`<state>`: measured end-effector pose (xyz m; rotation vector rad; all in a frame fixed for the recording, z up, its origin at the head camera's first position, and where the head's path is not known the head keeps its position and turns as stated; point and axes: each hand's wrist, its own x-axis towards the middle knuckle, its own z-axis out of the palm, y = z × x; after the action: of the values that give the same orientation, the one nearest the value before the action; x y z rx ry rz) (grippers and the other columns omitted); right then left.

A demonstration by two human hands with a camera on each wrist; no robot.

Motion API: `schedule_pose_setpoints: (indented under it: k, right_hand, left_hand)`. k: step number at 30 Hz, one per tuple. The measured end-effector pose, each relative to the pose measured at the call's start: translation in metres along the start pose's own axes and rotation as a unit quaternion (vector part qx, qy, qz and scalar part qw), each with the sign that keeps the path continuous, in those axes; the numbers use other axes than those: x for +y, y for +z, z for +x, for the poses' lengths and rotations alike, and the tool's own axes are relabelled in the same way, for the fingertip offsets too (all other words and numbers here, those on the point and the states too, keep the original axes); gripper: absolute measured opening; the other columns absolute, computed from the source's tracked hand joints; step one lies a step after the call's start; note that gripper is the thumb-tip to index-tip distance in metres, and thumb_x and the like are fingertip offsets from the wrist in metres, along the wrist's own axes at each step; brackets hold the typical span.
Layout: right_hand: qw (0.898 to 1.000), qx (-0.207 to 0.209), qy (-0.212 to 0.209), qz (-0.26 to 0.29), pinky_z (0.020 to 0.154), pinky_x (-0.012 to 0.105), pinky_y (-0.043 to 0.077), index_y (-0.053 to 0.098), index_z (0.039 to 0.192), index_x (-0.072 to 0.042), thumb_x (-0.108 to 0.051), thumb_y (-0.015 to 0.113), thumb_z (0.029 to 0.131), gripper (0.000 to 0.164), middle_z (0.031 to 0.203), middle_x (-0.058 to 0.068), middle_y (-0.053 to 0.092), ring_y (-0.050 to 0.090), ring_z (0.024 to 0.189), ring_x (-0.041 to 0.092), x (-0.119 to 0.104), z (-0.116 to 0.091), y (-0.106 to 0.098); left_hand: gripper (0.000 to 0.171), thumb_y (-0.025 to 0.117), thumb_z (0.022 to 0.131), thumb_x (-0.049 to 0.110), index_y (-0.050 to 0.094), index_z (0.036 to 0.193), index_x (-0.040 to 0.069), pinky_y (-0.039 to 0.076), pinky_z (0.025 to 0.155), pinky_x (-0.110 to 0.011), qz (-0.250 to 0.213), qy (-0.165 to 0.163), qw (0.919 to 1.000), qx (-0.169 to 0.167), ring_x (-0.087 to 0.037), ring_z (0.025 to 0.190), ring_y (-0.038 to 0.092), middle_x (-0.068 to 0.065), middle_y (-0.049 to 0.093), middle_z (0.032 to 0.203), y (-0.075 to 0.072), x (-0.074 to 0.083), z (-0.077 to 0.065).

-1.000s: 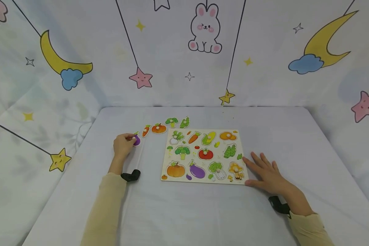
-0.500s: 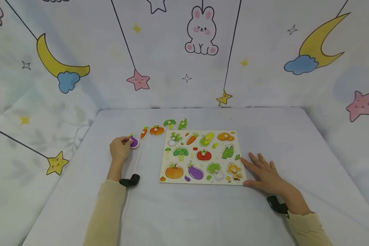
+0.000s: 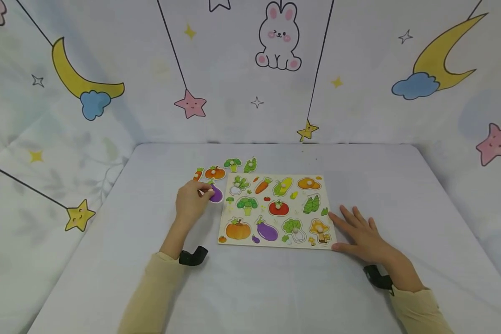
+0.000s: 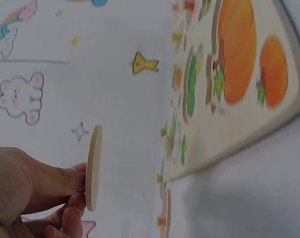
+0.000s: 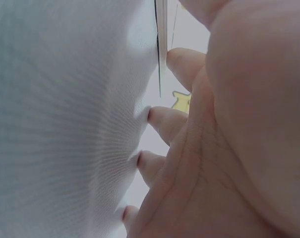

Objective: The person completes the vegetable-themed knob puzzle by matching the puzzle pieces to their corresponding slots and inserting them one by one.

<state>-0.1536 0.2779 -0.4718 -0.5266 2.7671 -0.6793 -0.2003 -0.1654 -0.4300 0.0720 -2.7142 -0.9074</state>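
Note:
My left hand [image 3: 190, 202] pinches a purple eggplant puzzle piece [image 3: 216, 194] by its knob, just left of the wooden vegetable puzzle board [image 3: 260, 241]. In the left wrist view the eggplant piece [image 4: 94, 168] appears edge-on, held off the table between thumb and fingers. The board carries a printed eggplant slot [image 3: 267, 231] in its bottom row, beside a pumpkin slot [image 3: 238, 229]. My right hand [image 3: 365, 239] lies spread at the board's right edge, fingers straight. In the right wrist view its fingertips press on the cloth, one against the board's side [image 5: 162, 29].
Behind the left hand, a carrot piece [image 3: 198, 174], a pumpkin piece [image 3: 215, 173], a broccoli piece [image 3: 232, 164] and a green pea-like piece [image 3: 250, 165] lie along the board's upper left. Knobbed tomato [image 3: 279, 208] and mushroom [image 3: 320, 231] pieces sit in the board. A white cloth [image 3: 284, 287] covers the table.
My left hand has lifted the eggplant piece and carried it right, toward the board, now partly covering the carrot piece. The right hand stays at the board's edge. The head view shifted slightly.

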Motion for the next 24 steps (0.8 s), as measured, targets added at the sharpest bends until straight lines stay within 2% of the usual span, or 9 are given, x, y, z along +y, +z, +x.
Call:
schedule_pose_setpoints:
  k: [6, 12, 15, 20, 24]
  right_hand:
    - [1.0, 0.006, -0.004, -0.002, 0.106, 0.076, -0.003, 0.034, 0.153, -0.019, -0.052, 0.07, 0.083, 0.086, 0.161, 0.024, 0.014, -0.001, 0.147, 0.05, 0.003, 0.001, 0.002]
    - [1.0, 0.007, -0.002, -0.013, 0.106, 0.077, -0.001, 0.034, 0.153, -0.02, -0.054, 0.071, 0.081, 0.088, 0.161, 0.024, 0.016, 0.001, 0.147, 0.05, 0.003, 0.001, 0.002]
    - [1.0, 0.006, -0.001, -0.014, 0.106, 0.077, -0.001, 0.034, 0.153, -0.02, -0.054, 0.071, 0.081, 0.088, 0.161, 0.024, 0.016, 0.001, 0.147, 0.05, 0.003, 0.001, 0.002]
    - [1.0, 0.005, 0.001, -0.009, 0.106, 0.077, -0.001, 0.034, 0.152, -0.019, -0.053, 0.071, 0.081, 0.087, 0.16, 0.024, 0.016, 0.001, 0.147, 0.05, 0.002, 0.0, 0.001]
    - [1.0, 0.005, 0.001, -0.005, 0.106, 0.076, -0.002, 0.034, 0.153, -0.019, -0.053, 0.071, 0.081, 0.087, 0.161, 0.024, 0.015, 0.0, 0.147, 0.05, 0.001, -0.001, 0.0]
  left_hand:
    - [0.016, 0.076, 0.085, 0.018, 0.076, 0.093, 0.004, 0.038, 0.059, -0.025, -0.009, 0.029, 0.9984, -0.047, -0.018, 0.068, 0.051, -0.008, 0.065, 0.08, 0.016, 0.032, -0.022]
    - [0.011, 0.078, 0.083, 0.017, 0.076, 0.088, 0.007, 0.04, 0.057, -0.022, -0.028, 0.079, 0.9929, -0.084, -0.012, 0.064, 0.05, -0.003, 0.066, 0.079, 0.036, 0.053, -0.043]
    - [0.011, 0.078, 0.082, 0.017, 0.077, 0.087, 0.007, 0.04, 0.058, -0.021, -0.019, 0.1, 0.9886, -0.111, -0.01, 0.065, 0.05, -0.001, 0.066, 0.078, 0.047, 0.061, -0.051]
    - [0.011, 0.078, 0.082, 0.02, 0.077, 0.085, 0.01, 0.039, 0.057, -0.019, 0.0, 0.099, 0.9825, -0.158, -0.008, 0.066, 0.049, 0.003, 0.063, 0.074, 0.064, 0.069, -0.062]
    - [0.011, 0.079, 0.081, 0.021, 0.078, 0.083, 0.01, 0.038, 0.054, -0.018, 0.003, 0.097, 0.981, -0.168, -0.007, 0.065, 0.048, 0.003, 0.061, 0.072, 0.071, 0.074, -0.066]
